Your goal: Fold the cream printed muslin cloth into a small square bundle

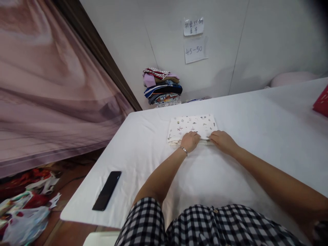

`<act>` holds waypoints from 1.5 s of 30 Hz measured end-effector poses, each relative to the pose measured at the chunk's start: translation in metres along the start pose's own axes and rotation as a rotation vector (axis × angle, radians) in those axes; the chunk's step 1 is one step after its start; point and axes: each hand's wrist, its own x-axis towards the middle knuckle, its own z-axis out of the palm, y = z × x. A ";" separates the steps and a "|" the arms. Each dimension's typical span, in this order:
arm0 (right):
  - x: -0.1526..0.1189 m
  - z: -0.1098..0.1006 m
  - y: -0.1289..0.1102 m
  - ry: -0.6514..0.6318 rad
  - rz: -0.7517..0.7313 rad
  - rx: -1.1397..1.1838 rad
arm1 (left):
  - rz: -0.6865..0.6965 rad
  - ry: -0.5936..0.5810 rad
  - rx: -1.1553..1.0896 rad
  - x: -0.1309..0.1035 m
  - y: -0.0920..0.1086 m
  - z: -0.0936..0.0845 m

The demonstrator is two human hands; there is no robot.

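A white cloth with small printed motifs (pixel 192 125) lies folded into a flat rectangle on the white-covered table (pixel 143 153). Layers show along its near edge. My left hand (pixel 190 141), with a bracelet at the wrist, grips that near edge around its middle, fingers closed. At the near right corner my right hand (pixel 223 141) pinches the same edge between thumb and fingers. A short stretch of the edge runs between the two hands.
A black phone (pixel 107 190) lies at the table's left. Behind the far edge stands a stack of folded fabrics (pixel 163 87). A red object (pixel 321 102) sits at the far right. A pink curtain (pixel 51 85) hangs at left, above plastic bags (pixel 27 223) on the floor.
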 end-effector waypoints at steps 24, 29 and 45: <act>-0.025 0.017 0.006 0.036 -0.050 0.015 | -0.123 0.145 0.041 -0.066 -0.044 0.004; -0.007 0.007 -0.010 0.075 -0.019 0.087 | -0.147 0.144 -0.001 -0.070 -0.044 0.009; -0.025 0.046 -0.017 0.036 -0.112 0.002 | -0.731 0.256 -0.236 -0.076 -0.077 -0.007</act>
